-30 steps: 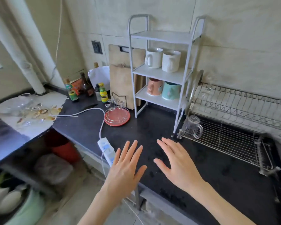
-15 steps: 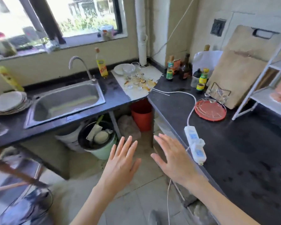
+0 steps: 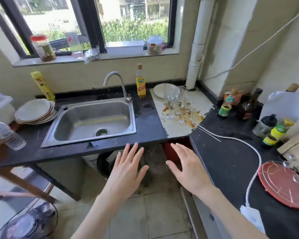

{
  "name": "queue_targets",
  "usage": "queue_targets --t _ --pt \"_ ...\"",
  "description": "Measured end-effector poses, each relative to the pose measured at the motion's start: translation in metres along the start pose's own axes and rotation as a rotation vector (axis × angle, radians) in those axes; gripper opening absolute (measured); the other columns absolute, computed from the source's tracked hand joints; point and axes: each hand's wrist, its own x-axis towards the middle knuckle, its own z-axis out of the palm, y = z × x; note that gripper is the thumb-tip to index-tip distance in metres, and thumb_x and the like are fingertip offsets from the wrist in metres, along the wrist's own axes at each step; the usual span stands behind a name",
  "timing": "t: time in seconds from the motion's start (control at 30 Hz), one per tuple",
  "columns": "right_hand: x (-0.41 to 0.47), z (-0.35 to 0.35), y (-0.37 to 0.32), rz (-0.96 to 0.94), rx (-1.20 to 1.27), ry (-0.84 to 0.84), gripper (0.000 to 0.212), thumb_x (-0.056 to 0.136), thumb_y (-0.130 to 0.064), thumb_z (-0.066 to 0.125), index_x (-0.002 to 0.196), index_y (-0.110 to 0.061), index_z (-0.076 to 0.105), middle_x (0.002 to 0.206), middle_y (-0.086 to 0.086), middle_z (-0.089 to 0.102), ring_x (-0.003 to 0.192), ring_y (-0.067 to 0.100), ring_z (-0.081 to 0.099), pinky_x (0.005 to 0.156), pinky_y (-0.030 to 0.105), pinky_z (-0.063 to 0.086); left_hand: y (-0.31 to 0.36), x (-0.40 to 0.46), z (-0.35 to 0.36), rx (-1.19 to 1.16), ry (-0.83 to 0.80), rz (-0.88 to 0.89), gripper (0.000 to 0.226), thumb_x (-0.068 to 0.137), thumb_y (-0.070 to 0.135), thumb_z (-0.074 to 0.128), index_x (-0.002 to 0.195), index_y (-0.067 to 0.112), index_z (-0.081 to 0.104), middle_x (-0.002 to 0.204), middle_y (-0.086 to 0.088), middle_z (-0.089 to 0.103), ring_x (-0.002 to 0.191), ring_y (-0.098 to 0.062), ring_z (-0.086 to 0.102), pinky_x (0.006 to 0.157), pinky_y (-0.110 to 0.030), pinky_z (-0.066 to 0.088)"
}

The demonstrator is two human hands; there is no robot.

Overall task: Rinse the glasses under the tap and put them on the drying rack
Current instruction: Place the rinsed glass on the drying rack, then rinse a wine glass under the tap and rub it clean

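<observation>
My left hand [image 3: 126, 171] and right hand [image 3: 188, 169] hover below counter's front edge, fingers wide, holding nothing. Glasses [image 3: 177, 104] on stained back corner, right of sink [image 3: 93, 121].

Sunlit window [image 3: 93, 23], beige walls [image 3: 240, 40], black counter [image 3: 231, 161], tiled floor [image 3: 159, 213]

Person, head-camera view: two forearms and two hands were visible, entering from the bottom edge. Left hand [image 3: 127, 171]: bare, no glove, ring, watch or bracelet; nails short and unpainted. Right hand [image 3: 188, 169]: likewise bare, no jewellery, nails short and plain. Both forearms were uncovered along their whole visible length to the frame edge, with no sleeve, cuff or band showing. No markings, tattoos or dressings were discernible on either. The rest of the body was out of view.
</observation>
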Motion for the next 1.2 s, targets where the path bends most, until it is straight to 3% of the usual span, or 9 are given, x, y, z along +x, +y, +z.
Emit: queue_targets --t 0.23,0.37,0.47,0.57,0.7,0.87,1.0,1.1,1.2 --pt "0.113 0.014 0.035 0.053 -0.015 -0.056 0.058 0.094 -0.046 0.044 0.145 -0.023 0.029 0.148 -0.005 0.034 0.137 0.011 0.029 0.113 0.024 0.022 -0.031 0.124 0.012 0.000 -0.114 0.016 0.114 0.054 0.077 -0.036 0.149 0.028 0.004 0.157 0.006 -0.007 0.142 -0.015 -0.018 0.116 -0.034 -0.005" --pt "0.176 0.027 0.054 0.141 -0.019 -0.027 0.058 0.095 -0.043 0.044 0.146 -0.021 0.026 0.151 -0.003 0.029 0.140 0.012 0.025 0.112 0.021 0.018 -0.062 0.197 0.020 -0.006 -0.173 0.069 0.086 0.077 0.073 -0.010 0.149 0.027 0.002 0.157 0.006 -0.009 0.144 -0.016 -0.014 0.117 -0.034 -0.003" --pt "0.210 0.030 0.065 0.185 -0.026 -0.048 0.056 0.096 -0.039 0.044 0.146 -0.022 0.026 0.151 -0.005 0.028 0.139 0.011 0.024 0.112 0.020 0.017 -0.076 0.243 0.025 -0.010 -0.186 0.095 0.095 0.071 0.077 -0.014 0.149 0.026 0.007 0.158 0.004 -0.002 0.144 -0.017 -0.010 0.116 -0.034 0.001" --pt "0.242 0.027 0.083 0.221 -0.043 -0.032 0.055 0.096 -0.037 0.046 0.145 -0.020 0.029 0.150 -0.003 0.032 0.139 0.012 0.027 0.110 0.019 0.016 -0.075 0.287 0.035 -0.051 -0.238 0.121 0.062 0.096 0.053 0.024 0.149 0.026 0.007 0.158 0.005 -0.004 0.144 -0.016 -0.011 0.117 -0.034 0.000" --pt "0.279 0.024 0.114 0.278 -0.039 -0.034 0.054 0.096 -0.039 0.044 0.146 -0.022 0.028 0.151 -0.003 0.031 0.140 0.012 0.026 0.112 0.022 0.017 -0.065 0.334 0.056 -0.123 -0.283 0.136 0.063 0.097 0.043 0.036 0.149 0.026 0.003 0.157 0.006 -0.007 0.144 -0.015 -0.010 0.118 -0.033 0.002" --pt "0.327 0.024 0.162 0.259 -0.074 -0.089 0.053 0.097 -0.037 0.043 0.144 -0.017 0.031 0.151 0.001 0.032 0.141 0.014 0.024 0.115 0.025 0.013 -0.052 0.385 0.095 -0.294 -0.311 0.044 0.072 0.094 0.041 0.048 0.149 0.023 0.005 0.157 0.005 0.007 0.145 -0.013 0.004 0.117 -0.029 0.010" --pt "0.361 0.022 0.198 0.211 -0.113 -0.170 0.053 0.098 -0.038 0.039 0.146 -0.019 0.027 0.153 0.001 0.027 0.143 0.014 0.019 0.115 0.025 0.008 -0.028 0.425 0.118 -0.523 -0.284 -0.075 0.088 0.085 0.039 0.063 0.148 0.020 0.003 0.144 0.022 0.009 0.133 0.006 0.009 0.105 -0.010 0.007" --pt "0.380 0.023 0.212 0.169 -0.107 -0.222 0.053 0.099 -0.037 0.038 0.147 -0.019 0.026 0.153 0.000 0.026 0.143 0.014 0.018 0.115 0.026 0.007 -0.016 0.452 0.135 -0.617 -0.280 -0.163 0.099 0.078 0.037 0.072 0.148 0.019 0.005 0.141 0.022 0.011 0.132 0.007 0.011 0.105 -0.009 0.009" --pt "0.393 0.025 0.221 0.133 -0.090 -0.260 0.054 0.099 -0.042 0.033 0.147 -0.019 0.025 0.154 0.000 0.025 0.143 0.013 0.016 0.118 0.029 0.008 -0.009 0.465 0.146 -0.706 -0.286 -0.232 0.086 0.077 0.033 0.074 0.142 0.025 0.019 0.147 0.013 0.025 0.131 0.004 0.022 0.099 -0.003 0.014"
